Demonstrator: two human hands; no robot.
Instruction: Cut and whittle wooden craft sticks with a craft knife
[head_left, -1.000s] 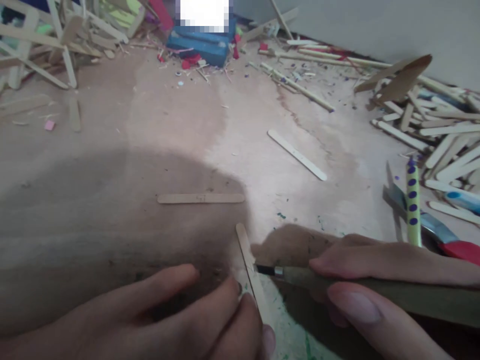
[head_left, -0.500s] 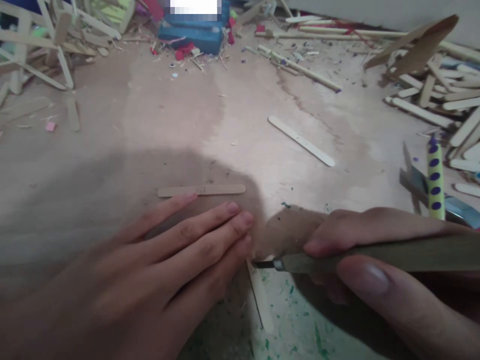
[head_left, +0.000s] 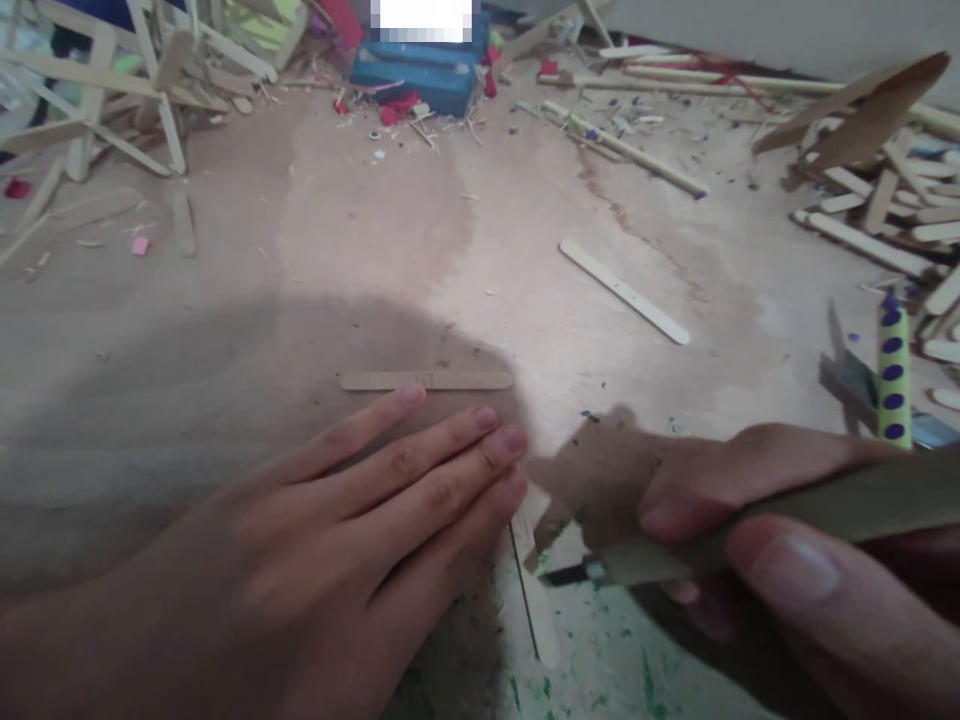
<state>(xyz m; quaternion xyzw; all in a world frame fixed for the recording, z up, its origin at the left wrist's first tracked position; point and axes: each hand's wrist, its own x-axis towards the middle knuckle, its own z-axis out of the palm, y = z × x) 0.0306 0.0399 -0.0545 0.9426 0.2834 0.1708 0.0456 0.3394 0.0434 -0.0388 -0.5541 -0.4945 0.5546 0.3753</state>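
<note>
My left hand [head_left: 390, 510] lies flat on the tabletop, fingers stretched out. Its fingertips rest on the upper end of a craft stick [head_left: 546, 635], whose lower end sticks out towards me. In my right hand [head_left: 795, 570] is a carving tool [head_left: 637, 562] with a thick wooden handle and a short dark blade. The blade tip is just right of that stick; whether it touches the wood I cannot tell. A second craft stick [head_left: 472, 381] with pencil marks lies by my left fingertips. Farther off, a third craft stick [head_left: 626, 293] lies at a slant.
A pile of craft sticks [head_left: 870, 240] lies at the right. Nearby are a yellow purple-dotted stick [head_left: 892, 375] and a metal blade [head_left: 851, 375]. A blue block [head_left: 420, 80] stands at the back among scraps. Stick frames [head_left: 97, 90] stand at the left.
The carving tool has pulled back from beside my left fingertips, down and to the right, and tilted. My left hand keeps its place on the stick. The whole view has shifted slightly.
</note>
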